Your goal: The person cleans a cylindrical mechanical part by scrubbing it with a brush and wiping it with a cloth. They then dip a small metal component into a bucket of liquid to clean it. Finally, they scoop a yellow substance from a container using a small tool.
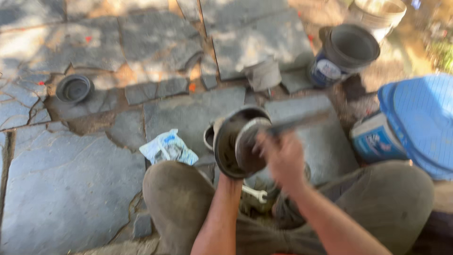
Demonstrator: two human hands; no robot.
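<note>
- I see my left hand [230, 181] gripping one tilted dark pan [234, 141].
- My right hand [282, 158] clasps one long tool [302, 121].
- Three buckets [347, 52] stand nearby.

outdoor paving site | flagstones [71, 189] — mortar buckets [347, 52] — bare dirt joints

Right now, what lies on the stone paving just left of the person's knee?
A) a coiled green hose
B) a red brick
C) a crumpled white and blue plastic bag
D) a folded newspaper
C: a crumpled white and blue plastic bag lies on the grey paving stones beside the person's left knee.
</note>
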